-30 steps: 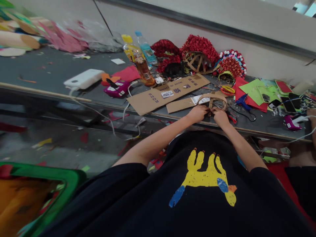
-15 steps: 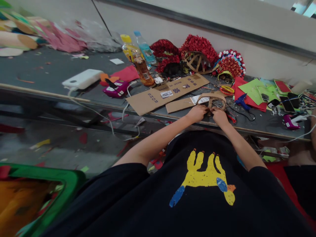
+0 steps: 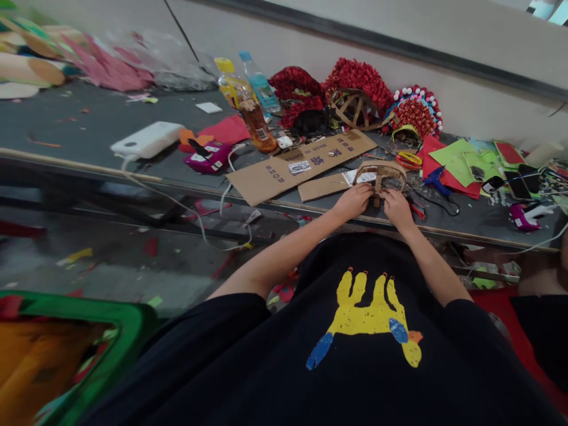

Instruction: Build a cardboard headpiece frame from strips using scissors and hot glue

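A frame of curved brown cardboard strips (image 3: 382, 168) stands at the table's front edge, a loop with a strip crossing its middle. My left hand (image 3: 354, 201) is closed on its near left side, fingers bent around the strip. From the right, my right hand (image 3: 397, 208) pinches the near side of the same frame, close to the middle strip. Its fingertips are partly hidden. Behind my left hand lie a short cardboard piece (image 3: 323, 187) with a white label and a longer printed cardboard strip (image 3: 296, 170).
A blue glue gun (image 3: 437, 180), yellow-handled scissors (image 3: 408, 160) and coloured paper (image 3: 457, 155) lie to the right. Bottles (image 3: 255, 121) and red decorated headpieces (image 3: 357, 83) stand at the back. Left are a white power bank (image 3: 148, 140) and a green-rimmed bin (image 3: 133, 316). Another person's leg (image 3: 539, 278) shows at right.
My hands have spread slightly apart along the near side of the cardboard frame, showing more of its middle strip. The frame stays in nearly the same place.
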The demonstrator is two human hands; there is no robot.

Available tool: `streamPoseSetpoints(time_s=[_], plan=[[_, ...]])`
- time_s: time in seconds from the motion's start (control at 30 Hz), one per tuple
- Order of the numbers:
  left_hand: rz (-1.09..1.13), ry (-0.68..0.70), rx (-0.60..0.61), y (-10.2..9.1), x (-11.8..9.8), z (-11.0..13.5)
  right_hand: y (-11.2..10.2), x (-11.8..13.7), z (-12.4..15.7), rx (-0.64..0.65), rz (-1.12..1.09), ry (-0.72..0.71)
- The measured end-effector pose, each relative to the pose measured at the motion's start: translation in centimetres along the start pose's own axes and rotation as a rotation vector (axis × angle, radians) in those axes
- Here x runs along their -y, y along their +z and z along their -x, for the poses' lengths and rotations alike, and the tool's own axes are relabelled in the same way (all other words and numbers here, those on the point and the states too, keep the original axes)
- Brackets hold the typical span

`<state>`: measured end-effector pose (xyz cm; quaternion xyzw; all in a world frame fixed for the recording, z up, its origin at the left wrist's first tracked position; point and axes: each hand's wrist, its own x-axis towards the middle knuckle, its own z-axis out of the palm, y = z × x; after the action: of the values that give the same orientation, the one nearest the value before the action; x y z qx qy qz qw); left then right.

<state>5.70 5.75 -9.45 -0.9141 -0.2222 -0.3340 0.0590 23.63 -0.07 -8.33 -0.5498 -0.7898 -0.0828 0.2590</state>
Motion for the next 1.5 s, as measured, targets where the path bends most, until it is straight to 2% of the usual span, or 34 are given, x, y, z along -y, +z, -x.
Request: streamPoseSetpoints(time_s=[0.13,0.33,0.57,1.1,1.5], plan=[[-0.032,-0.005,-0.042,-0.1,-0.1,0.3,-0.2,-0.2,0.2,-0.093,0.01,0.019],[-0.142,-0.17,-0.025,-0.5,-0.8,0.9,-0.5,0.4,0.6,-0.08,0.029,0.18],[-0.069,-0.248,0.02,-0.4,-1.0,0.9,-0.7,0.8,0.5,-0.068,0.039,0.246],[0.032,-0.256,-0.018,-0.5,-0.8,0.7,-0.6,0.5,0.5,-0.085,-0.064,0.206],[0.088,-0.301,-0.08,-0.5,-0.9,0.7,-0.3,0.1,0.4,-0.143,-0.15,0.103]])
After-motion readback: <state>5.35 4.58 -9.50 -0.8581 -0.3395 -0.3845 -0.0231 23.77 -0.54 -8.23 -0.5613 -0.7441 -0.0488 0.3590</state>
